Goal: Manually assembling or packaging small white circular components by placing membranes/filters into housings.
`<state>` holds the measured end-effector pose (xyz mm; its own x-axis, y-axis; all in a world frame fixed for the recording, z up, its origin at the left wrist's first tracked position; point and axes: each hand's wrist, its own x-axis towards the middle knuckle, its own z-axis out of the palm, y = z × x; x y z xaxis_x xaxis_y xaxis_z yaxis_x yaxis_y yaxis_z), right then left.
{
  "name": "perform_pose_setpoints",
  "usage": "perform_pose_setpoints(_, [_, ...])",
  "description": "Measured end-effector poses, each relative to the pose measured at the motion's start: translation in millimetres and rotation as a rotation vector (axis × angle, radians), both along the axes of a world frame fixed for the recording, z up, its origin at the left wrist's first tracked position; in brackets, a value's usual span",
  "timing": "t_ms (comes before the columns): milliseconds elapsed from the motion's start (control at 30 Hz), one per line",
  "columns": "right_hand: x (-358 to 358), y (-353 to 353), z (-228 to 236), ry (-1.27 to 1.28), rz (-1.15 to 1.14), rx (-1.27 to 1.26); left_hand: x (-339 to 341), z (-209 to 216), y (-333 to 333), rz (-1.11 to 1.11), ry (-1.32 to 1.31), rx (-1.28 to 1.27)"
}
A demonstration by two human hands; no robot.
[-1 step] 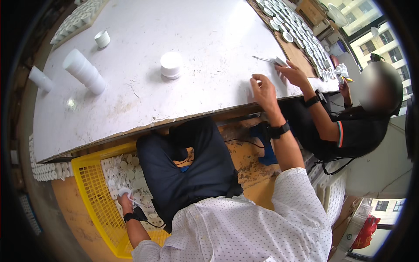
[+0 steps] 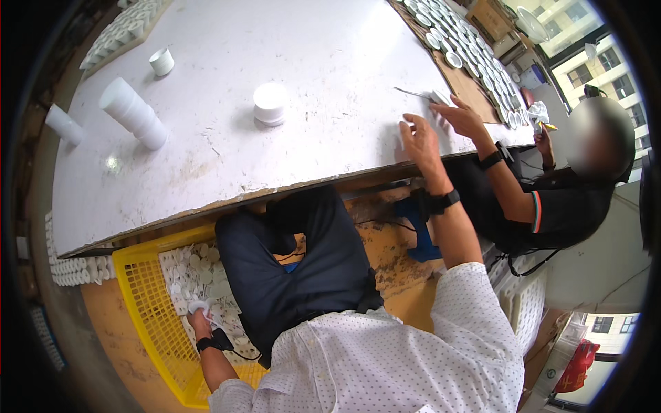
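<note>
My left hand (image 2: 200, 322) is down in the yellow plastic basket (image 2: 141, 286), its fingers closed on a white round piece (image 2: 198, 304) above many loose white parts (image 2: 203, 272). Over the white table's right front edge, my right hand (image 2: 422, 146) is raised with loosely bent fingers apart and nothing visible in them. Just beyond it is a co-worker's hand (image 2: 463, 118), beside a small white piece (image 2: 441, 98) and a thin metal tool (image 2: 413, 92). A short stack of white round pieces (image 2: 270, 102) stands on the table in front of me.
White cups in a leaning-looking stack (image 2: 131, 110) stand at the left, near a single cup (image 2: 162, 62) and a white cylinder (image 2: 64, 125). Rows of white round pieces (image 2: 475, 58) cover a brown board at the far right. The co-worker (image 2: 571, 199) sits close on my right.
My right hand has shifted slightly right and its fingers have spread a little. The co-worker's hand and the tool have moved slightly left. My left hand has barely moved.
</note>
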<state>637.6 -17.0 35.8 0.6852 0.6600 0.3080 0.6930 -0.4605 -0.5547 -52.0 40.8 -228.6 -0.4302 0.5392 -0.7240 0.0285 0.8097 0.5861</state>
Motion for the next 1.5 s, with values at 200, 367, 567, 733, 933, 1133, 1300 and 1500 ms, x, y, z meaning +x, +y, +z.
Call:
perform_pose_setpoints(200, [73, 21, -12, -0.244, 0.054, -0.173, -16, -9, -43, -0.075, 0.169, -0.124])
perform_pose_setpoints(367, [80, 42, -4, -0.276, 0.066, -0.421, -40, -37, -50, -0.125, 0.255, -0.116])
perform_pose_setpoints(567, [80, 61, 7, -0.303, 0.044, -0.593, -65, -82, -66, -0.249, 0.349, -0.009])
perform_pose_setpoints(733, [64, 34, 6, -0.548, 0.284, -0.554, 18, -15, -11, -0.227, 0.077, 0.040])
perform_pose_setpoints(933, [-11, 18, 8, -0.681, 0.590, -0.530, 114, 68, 42, -0.398, -0.036, 0.438])
perform_pose_setpoints(1133, [-59, -11, 7, -0.665, 0.837, -0.372, 204, 145, 54, -0.632, -0.245, 0.680])
perform_pose_setpoints(1300, [-82, -20, 3, -0.650, 0.878, -0.143, 255, 171, 25, -0.821, -0.396, 0.698])
perform_pose_setpoints(1500, [-90, -38, -7, -0.612, 0.879, -0.051, 296, 198, 5, -0.948, -0.597, 0.542])
